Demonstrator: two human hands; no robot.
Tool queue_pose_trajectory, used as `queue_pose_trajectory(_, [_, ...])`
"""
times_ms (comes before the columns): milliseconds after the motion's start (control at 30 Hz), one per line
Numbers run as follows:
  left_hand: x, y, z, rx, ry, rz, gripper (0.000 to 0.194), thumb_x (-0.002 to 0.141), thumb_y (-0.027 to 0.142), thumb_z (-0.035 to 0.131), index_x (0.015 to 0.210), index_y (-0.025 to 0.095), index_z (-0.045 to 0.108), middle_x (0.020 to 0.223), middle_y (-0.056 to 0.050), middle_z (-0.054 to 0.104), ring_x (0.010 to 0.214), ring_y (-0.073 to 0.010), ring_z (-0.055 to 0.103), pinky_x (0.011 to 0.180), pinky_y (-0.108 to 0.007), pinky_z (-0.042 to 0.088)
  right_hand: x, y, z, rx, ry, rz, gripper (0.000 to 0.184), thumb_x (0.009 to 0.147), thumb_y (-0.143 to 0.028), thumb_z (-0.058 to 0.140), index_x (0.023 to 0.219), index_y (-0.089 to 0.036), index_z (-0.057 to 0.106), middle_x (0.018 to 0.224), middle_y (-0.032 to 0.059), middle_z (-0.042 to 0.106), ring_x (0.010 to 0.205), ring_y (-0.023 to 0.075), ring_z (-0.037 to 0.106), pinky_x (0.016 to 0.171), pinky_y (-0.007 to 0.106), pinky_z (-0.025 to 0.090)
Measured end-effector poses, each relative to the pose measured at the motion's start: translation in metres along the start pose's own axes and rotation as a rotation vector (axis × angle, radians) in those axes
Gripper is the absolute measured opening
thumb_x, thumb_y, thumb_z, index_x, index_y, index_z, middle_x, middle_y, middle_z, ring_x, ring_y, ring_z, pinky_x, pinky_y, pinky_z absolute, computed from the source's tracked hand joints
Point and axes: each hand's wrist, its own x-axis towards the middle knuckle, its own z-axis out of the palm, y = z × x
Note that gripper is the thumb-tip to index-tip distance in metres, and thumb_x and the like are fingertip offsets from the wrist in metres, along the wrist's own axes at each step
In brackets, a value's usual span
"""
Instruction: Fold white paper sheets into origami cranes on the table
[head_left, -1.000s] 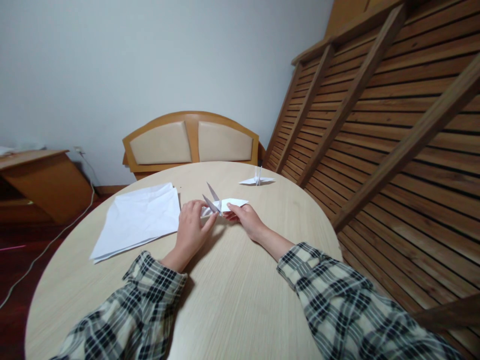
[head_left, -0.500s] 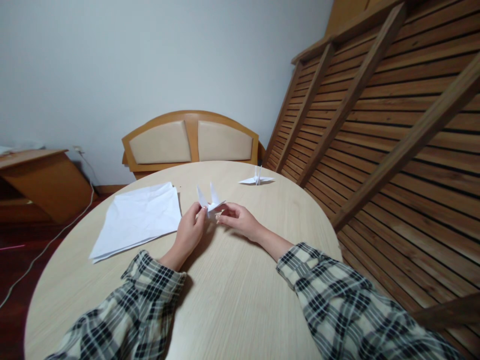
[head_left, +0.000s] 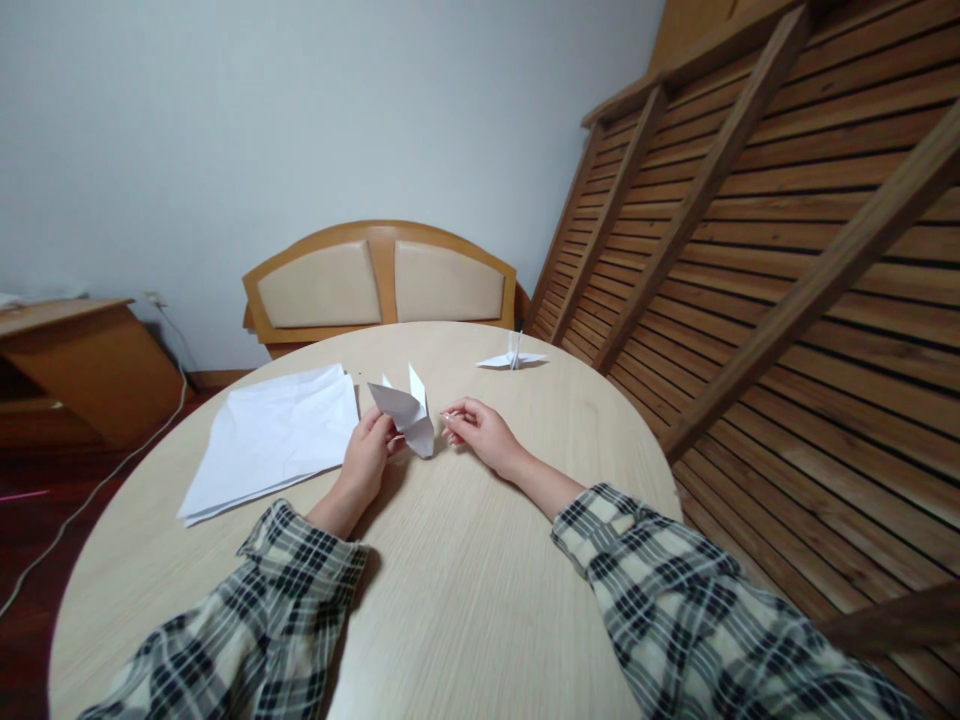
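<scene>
My left hand [head_left: 366,452] grips a white folded paper crane [head_left: 405,410] by its left side, just above the table. The crane's flaps stand up and spread, and one broad grey-shaded face is turned toward me. A short gap to the right of it, my right hand [head_left: 481,434] hovers with curled fingers drawn close together and nothing visible in them. Farther back on the table stands a second paper crane [head_left: 514,358], its wings spread to both sides.
A stack of creased white paper sheets [head_left: 277,430] lies left of my left hand on the round wooden table [head_left: 480,590]. Behind the table is a padded wooden headboard [head_left: 382,235]. A slatted wooden panel [head_left: 750,300] leans along the right side.
The crane in my left hand has turned, bringing a broad face into view. My left hand has shifted slightly left. My right hand has come away from the paper.
</scene>
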Motion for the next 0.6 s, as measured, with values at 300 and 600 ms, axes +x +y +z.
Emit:
queue_pose_trajectory(300, [-0.0060,-0.0002,0.0009,-0.008,-0.200,-0.020,0.016,0.069,0.028,0.066,0.078,0.016,0.060,0.068,0.001,0.058,0.053,-0.0074,0.046,0.049,-0.019,0.037,-0.0035,-0.0075,0.0021,-0.071,-0.111,-0.025,0.015,0.081,-0.030,0.064,0.088,-0.017,0.062,0.083,0.0009,0.063,0.073,0.0121,0.058,0.071,0.028,0.049])
queue_pose_trajectory(600, [-0.0056,0.0022,-0.0002,0.211,-0.188,0.074,0.018,0.077,0.028,0.058,0.091,0.018,0.057,0.082,-0.003,0.061,0.067,-0.0126,0.056,0.062,-0.026,0.049,-0.0012,-0.0080,0.0010,-0.173,0.015,-0.083,0.004,0.077,-0.022,0.060,0.077,-0.018,0.059,0.070,-0.0031,0.056,0.065,0.0113,0.052,0.064,0.025,0.042])
